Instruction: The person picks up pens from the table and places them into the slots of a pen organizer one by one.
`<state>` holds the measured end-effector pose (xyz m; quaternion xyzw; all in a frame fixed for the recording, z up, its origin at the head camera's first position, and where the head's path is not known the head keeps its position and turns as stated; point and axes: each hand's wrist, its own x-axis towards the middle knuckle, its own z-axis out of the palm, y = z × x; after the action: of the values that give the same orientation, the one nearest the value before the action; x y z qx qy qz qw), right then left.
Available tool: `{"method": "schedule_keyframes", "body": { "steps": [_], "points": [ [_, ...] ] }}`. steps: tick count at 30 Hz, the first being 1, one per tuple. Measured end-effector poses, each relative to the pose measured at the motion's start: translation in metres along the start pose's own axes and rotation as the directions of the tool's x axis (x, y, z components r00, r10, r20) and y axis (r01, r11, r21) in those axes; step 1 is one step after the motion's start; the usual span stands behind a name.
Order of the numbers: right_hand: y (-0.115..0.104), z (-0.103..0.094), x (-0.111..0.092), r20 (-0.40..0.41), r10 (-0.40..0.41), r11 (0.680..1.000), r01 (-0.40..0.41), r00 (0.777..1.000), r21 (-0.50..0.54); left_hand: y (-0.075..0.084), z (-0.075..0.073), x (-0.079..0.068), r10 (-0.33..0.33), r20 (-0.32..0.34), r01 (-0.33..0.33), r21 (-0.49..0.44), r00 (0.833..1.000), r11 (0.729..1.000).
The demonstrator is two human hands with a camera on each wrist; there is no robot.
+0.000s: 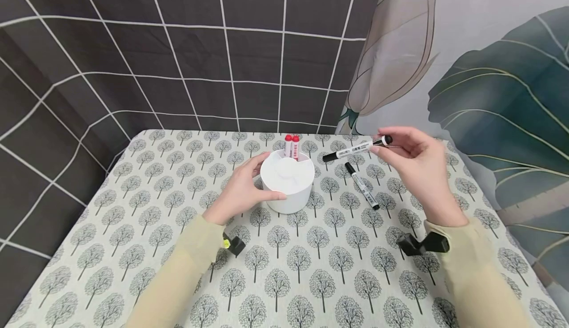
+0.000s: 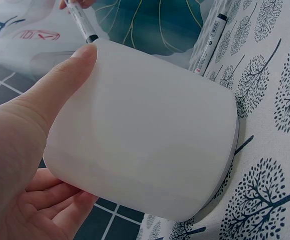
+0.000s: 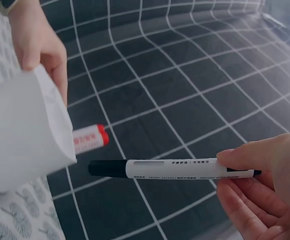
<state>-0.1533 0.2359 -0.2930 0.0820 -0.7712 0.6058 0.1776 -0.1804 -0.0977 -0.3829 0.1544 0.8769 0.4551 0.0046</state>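
Observation:
A round white pen holder point(image 1: 289, 197) with compartments stands on the table. Two red-capped markers point(image 1: 291, 146) stick up from its far compartment. My left hand point(image 1: 242, 187) grips the holder's left side, thumb near the front rim and fingers behind, as the left wrist view also shows. Above the table to the right, my right hand point(image 1: 415, 165) pinches a black-capped whiteboard marker point(image 1: 355, 149) near one end. Its black cap point(image 3: 108, 168) points left toward the holder, apart from it. Another black-capped marker point(image 1: 362, 185) lies on the cloth just below the held one.
A cloth printed with trees point(image 1: 249, 278) covers the table. Behind it hangs a dark curtain with a white grid point(image 1: 191, 71). A pale curtain with large leaves and a flower point(image 1: 502, 86) hangs at the right, close to the table edge.

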Motion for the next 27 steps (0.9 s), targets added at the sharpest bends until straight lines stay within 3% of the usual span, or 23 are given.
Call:
{"method": "schedule_keyframes", "body": {
  "steps": [4, 12, 20, 27],
  "points": [
    [-0.013, 0.011, 0.002, 0.031, -0.048, 0.995, 0.045, 0.998, 0.09, 0.0, 0.0, 0.0, 0.016, -0.001, -0.016, -0.003, 1.0, 1.0],
    [-0.035, 0.037, 0.0, 0.111, -0.1, 0.987, 0.084, 0.989, 0.139, 0.001, -0.001, 0.0, 0.022, -0.006, -0.022, -0.008, 1.0, 1.0],
    [-0.02, 0.065, 0.006, 0.224, -0.043, 0.999, 0.044, 0.974, 0.0, 0.0, -0.001, 0.001, 0.022, -0.007, -0.022, -0.016, 1.0, 1.0],
    [-0.001, 0.086, 0.007, 0.303, 0.001, 0.999, 0.01, 0.953, -0.038, 0.0, 0.0, 0.001, 0.021, -0.002, -0.021, -0.019, 1.0, 1.0]
  ]
}}
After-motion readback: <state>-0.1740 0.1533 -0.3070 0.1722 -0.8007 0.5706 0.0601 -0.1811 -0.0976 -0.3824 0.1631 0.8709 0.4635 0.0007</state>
